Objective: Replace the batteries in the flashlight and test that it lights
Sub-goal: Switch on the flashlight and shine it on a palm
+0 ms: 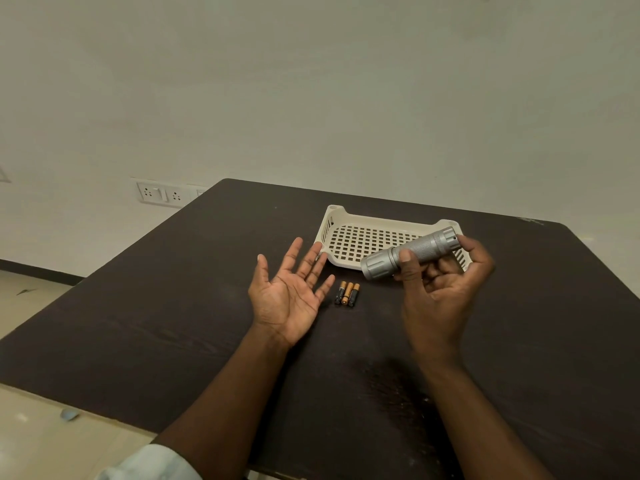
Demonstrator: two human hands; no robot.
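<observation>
Your right hand (441, 282) fingers clamped on flashlight (412, 252) — axis slanting, head toward table's (138, 323) near-left, tail over seemingly empty basket (363, 237), left hand (289, 294) fingers spread apart, three batteries (347, 293) mid-table.

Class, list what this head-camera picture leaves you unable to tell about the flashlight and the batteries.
1. Flashlight, head view: whether batteries are inside; its casing hides that.
2. Flashlight body: partly covered by the right hand in its grip.
3. Three batteries on the table: labels too small to read.
4. Flashlight lens: faces away.

silver flashlight (414, 252) held aloft; three batteries (347, 293) on table.
</observation>
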